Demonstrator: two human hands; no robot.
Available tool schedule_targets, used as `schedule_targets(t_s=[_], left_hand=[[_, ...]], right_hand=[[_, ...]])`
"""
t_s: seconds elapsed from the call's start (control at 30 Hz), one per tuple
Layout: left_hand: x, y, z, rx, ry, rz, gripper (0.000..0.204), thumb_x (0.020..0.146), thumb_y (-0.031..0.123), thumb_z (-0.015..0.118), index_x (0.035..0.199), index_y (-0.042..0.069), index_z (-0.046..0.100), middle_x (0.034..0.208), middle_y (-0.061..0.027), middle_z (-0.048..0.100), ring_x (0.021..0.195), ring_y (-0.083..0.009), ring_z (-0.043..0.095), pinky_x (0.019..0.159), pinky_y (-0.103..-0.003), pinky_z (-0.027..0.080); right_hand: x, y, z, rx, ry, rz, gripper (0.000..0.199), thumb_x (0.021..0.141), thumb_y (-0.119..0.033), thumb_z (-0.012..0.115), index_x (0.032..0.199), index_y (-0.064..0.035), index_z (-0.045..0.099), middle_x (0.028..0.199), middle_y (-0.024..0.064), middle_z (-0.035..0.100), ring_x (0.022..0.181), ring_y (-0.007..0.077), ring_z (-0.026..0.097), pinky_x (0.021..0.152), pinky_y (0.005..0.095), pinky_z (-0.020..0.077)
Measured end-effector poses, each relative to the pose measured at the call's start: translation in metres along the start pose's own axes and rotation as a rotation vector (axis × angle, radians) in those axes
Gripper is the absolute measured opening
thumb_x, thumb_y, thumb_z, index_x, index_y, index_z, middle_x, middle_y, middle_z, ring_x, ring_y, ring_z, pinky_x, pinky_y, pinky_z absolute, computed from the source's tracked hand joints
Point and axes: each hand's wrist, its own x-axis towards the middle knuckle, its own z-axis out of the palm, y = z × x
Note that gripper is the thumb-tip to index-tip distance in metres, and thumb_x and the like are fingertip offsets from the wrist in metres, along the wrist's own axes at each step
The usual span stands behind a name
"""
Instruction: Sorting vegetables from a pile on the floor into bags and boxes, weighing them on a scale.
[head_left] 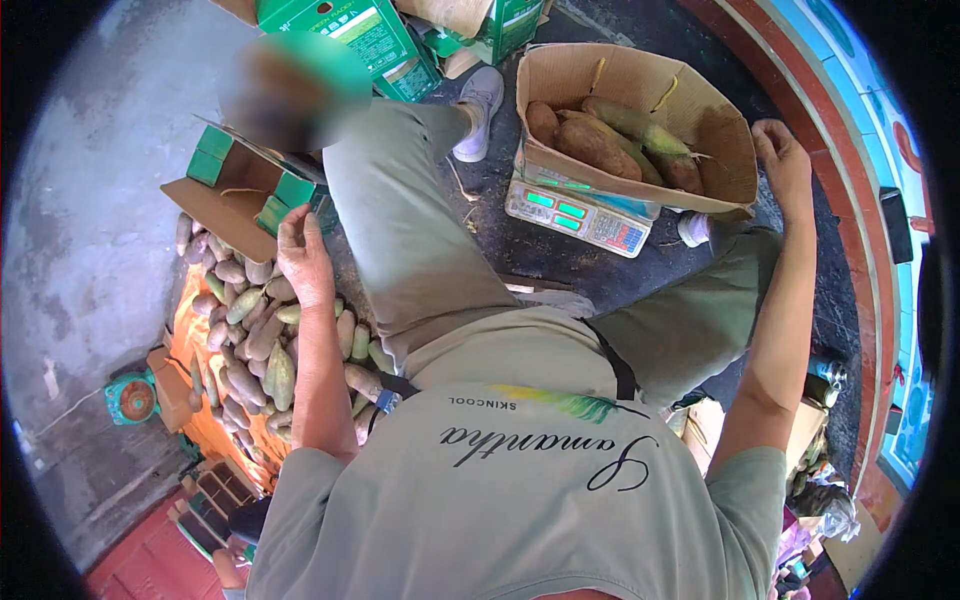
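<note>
My left hand (303,255) hovers by an open green-and-brown cardboard box (225,205), its fingers loosely bent and a little apart. Nothing shows in it; whether it touches the box flap I cannot tell. On the other side, my right hand (785,165) is beside the right edge of an open brown carton (690,195), fingers loosely curled with nothing visible in them. Several long brown and green vegetables (597,147), like mature cucumbers, lie inside this carton. It rests on a digital scale (575,215) with lit green displays.
A heap of similar vegetables (265,340) lies on an orange sheet (190,330) at the left. Green printed cartons (360,45) stand at the far side, near a blurred area. A round turquoise device (133,398) sits by the left wall. A reddish ledge (850,200) curves along the right.
</note>
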Motion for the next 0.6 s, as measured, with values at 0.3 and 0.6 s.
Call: schedule_targets(t_s=[0.3,0.6], left_hand=[[-0.016,-0.074,0.008,0.234,-0.129,0.057,0.018,0.081,0.014,0.058,0.093,0.000,0.059,0.090,-0.0155,0.062,0.083,-0.0261,0.059,0.075,-0.033,0.046],[-0.066,-0.135,-0.012,0.477,-0.366,-0.140,0.022,0.082,0.022,0.055,0.090,0.003,0.062,0.084,-0.0171,0.064,0.080,-0.0294,0.062,0.070,-0.036,0.048]], right_hand=[[-0.012,-0.022,0.006,-0.039,-0.010,-0.008,0.026,0.083,-0.029,0.055,0.093,-0.0058,0.060,0.080,0.0188,0.060,0.078,0.0347,0.059,0.069,0.0370,0.0450],[-0.011,-0.019,0.015,-0.050,-0.039,0.032,0.028,0.083,-0.032,0.056,0.092,-0.0062,0.060,0.078,0.0191,0.060,0.076,0.0339,0.059,0.068,0.0389,0.0449]])
